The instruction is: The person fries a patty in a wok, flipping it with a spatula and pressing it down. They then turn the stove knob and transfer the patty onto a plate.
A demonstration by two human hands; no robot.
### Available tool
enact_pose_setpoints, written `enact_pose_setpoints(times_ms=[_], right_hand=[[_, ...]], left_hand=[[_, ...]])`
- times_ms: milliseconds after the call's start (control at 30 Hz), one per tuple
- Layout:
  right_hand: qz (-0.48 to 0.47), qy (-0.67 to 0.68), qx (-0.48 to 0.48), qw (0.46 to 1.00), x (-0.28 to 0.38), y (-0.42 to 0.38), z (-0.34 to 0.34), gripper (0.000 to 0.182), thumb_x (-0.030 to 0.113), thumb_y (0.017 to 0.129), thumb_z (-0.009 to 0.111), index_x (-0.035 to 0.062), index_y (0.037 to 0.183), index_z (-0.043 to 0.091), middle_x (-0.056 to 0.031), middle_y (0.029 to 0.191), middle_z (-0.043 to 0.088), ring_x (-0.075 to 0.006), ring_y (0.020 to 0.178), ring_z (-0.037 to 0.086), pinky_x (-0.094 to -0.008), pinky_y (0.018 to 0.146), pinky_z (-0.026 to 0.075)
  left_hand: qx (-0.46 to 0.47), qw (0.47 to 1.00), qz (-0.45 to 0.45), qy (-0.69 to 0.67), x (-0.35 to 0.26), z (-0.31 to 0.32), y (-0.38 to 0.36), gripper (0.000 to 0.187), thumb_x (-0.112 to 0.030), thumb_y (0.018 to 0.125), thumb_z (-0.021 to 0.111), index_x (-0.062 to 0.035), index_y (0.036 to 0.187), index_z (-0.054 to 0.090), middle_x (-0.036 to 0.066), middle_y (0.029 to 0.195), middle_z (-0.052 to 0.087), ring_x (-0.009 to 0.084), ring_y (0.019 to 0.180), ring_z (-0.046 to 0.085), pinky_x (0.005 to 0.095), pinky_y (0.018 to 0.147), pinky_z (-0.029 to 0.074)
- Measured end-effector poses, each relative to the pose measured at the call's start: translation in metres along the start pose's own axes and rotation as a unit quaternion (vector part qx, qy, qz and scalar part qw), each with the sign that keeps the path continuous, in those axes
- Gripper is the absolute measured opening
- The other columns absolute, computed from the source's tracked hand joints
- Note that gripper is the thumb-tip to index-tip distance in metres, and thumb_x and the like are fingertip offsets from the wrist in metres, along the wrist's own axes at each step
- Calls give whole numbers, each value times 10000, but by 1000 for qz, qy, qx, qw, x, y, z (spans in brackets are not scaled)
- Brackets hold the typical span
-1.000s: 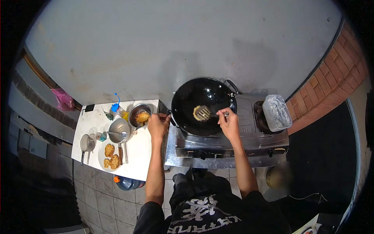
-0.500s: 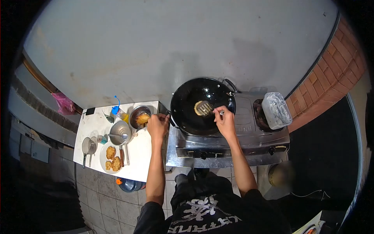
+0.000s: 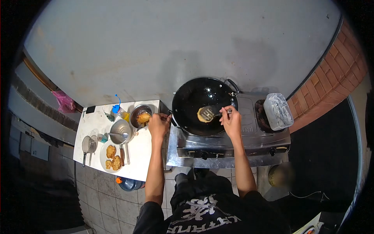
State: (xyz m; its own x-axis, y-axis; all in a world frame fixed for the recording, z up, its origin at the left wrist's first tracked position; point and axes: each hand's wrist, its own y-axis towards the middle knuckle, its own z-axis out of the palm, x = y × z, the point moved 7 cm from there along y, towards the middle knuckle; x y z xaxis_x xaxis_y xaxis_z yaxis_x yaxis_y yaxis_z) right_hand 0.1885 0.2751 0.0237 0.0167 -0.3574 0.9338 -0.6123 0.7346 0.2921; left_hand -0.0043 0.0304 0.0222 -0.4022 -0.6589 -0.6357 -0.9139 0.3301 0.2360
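Note:
My left hand [image 3: 158, 124] is closed at the left side handle of a black wok [image 3: 191, 95], its fingers partly hiding the grip. In my right hand [image 3: 231, 120] is the handle of a slotted spatula [image 3: 208, 113], reaching down into the wok. A round, pale golden fritter [image 3: 201, 116] lies in the wok's lower middle, partly covered by the spatula's blade. The wok sits on the left burner of a steel gas stove [image 3: 230, 142].
On the white table [image 3: 136, 156] to the left are a plate [image 3: 104, 158] of browned fritters, a saucepan [image 3: 120, 128], a metal bowl [image 3: 136, 114] with food, a strainer [image 3: 86, 144] and a blue-capped bottle [image 3: 115, 109]. A plastic container [image 3: 278, 111] stands on the stove's right.
The spatula and the fritter have shifted down and slightly right in the wok. My right hand has moved a little right and down. The left hand stays at the wok handle.

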Motion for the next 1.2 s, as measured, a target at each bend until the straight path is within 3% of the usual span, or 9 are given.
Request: enact_pose_setpoints(times_ms=[167, 267, 633, 700, 767, 833, 900, 967, 1200], right_hand=[[-6, -10, 52, 999, -4, -2, 12, 159, 108, 926, 593, -34, 854, 579, -100, 594, 614, -117, 489, 603, -254, 416, 442], [1, 25, -13, 1000, -4, -2, -1, 150, 99, 917, 604, -39, 861, 583, -106, 595, 615, -126, 493, 608, -272, 426, 454], [-7, -16, -4, 1000, 0, 3, 3, 152, 91, 909, 608, -43, 842, 587, -140, 608, 621, -169, 517, 639, -298, 460, 450], [-18, -32, 52, 998, 0, 2, 15, 140, 83, 903, 613, -44, 851, 586, -145, 636, 631, -180, 522, 646, -296, 466, 458], [-31, -17, 55, 998, 3, -3, 13, 124, 82, 929, 586, -18, 857, 584, -45, 624, 599, -66, 489, 546, -220, 423, 407], [6, 1, 14, 1000, -3, -3, 2, 118, 77, 927, 587, -19, 858, 585, -56, 652, 607, -62, 501, 551, -220, 426, 412], [-3, -9, -8, 1000, -4, -2, 1, 120, 66, 925, 583, -26, 849, 585, -73, 694, 622, -66, 513, 555, -226, 440, 419], [-35, -17, 15, 999, -1, -2, 12, 121, 66, 896, 616, -45, 858, 589, -142, 640, 628, -163, 519, 632, -290, 469, 462], [-16, -31, 3, 999, 0, -3, 4, 132, 92, 903, 612, -26, 850, 588, -119, 597, 611, -162, 510, 623, -300, 455, 442]], left_hand=[[-2, 1000, 4, 3, -1, 0, 1, 260, -271, 727, 788, -34, 815, 725, 132, 711, 677, 303, 693, 669, 385, 644, 514], [-10, 1000, 4, 4, 3, -1, 0, 276, -284, 722, 794, -36, 820, 724, 126, 699, 666, 304, 687, 658, 389, 638, 507], [0, 1000, 0, 4, 13, 8, -1, 295, -302, 727, 793, -40, 837, 714, 125, 719, 653, 310, 713, 644, 398, 650, 497], [13, 1000, -5, 0, 8, 6, 0, 298, -303, 727, 793, -39, 838, 713, 128, 718, 651, 314, 719, 642, 401, 655, 496], [14, 1000, 2, 4, 6, 6, 1, 298, -301, 726, 793, -37, 837, 713, 131, 717, 651, 316, 717, 643, 400, 654, 497], [14, 1000, 4, 10, 7, 4, 1, 297, -299, 726, 794, -35, 836, 713, 133, 716, 651, 319, 716, 643, 400, 653, 497], [13, 1000, -9, 6, 6, 3, 0, 294, -294, 722, 796, -34, 833, 715, 137, 715, 653, 322, 710, 646, 399, 649, 499], [18, 1000, -3, 3, 8, 5, 1, 294, -289, 722, 796, -32, 837, 713, 140, 717, 653, 321, 706, 646, 398, 650, 499], [21, 1000, 9, 7, 3, 2, 0, 296, -281, 732, 790, -20, 845, 707, 149, 724, 660, 323, 700, 651, 396, 643, 496]])
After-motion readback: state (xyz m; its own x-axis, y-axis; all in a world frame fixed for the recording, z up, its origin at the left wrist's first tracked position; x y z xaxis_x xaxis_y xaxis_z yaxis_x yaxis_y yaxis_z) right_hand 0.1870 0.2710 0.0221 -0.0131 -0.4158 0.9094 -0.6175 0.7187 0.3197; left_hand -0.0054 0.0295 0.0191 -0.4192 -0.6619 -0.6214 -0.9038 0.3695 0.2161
